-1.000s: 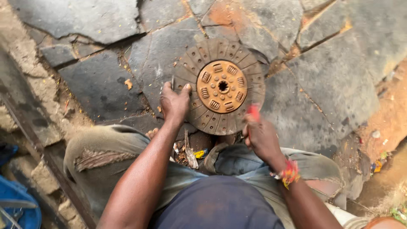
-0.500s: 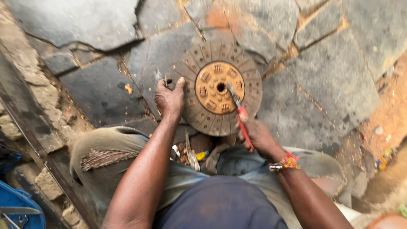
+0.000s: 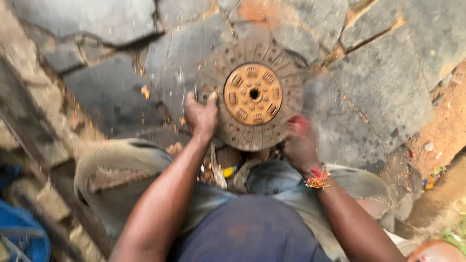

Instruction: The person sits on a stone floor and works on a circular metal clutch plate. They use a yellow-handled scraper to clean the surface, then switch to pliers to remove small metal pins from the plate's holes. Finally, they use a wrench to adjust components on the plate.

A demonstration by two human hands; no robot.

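Left hand [image 3: 201,115] grips the left rim of the round rusty metal clutch disc with the orange-brown hub [image 3: 252,93], fingers curled over its edge, same hold as half a second ago. Right hand [image 3: 300,143] is now a blur at the disc's lower-right rim; the red-handled tool [image 3: 300,120], which pointed at the hub hole half a second ago, has pulled back and shows only as a red smear. Grip looks closed around it, hard to confirm. Disc lies flat on the cracked grey stone paving [image 3: 388,82], just ahead of the person's knees. Looks like mid-swing, between strikes.
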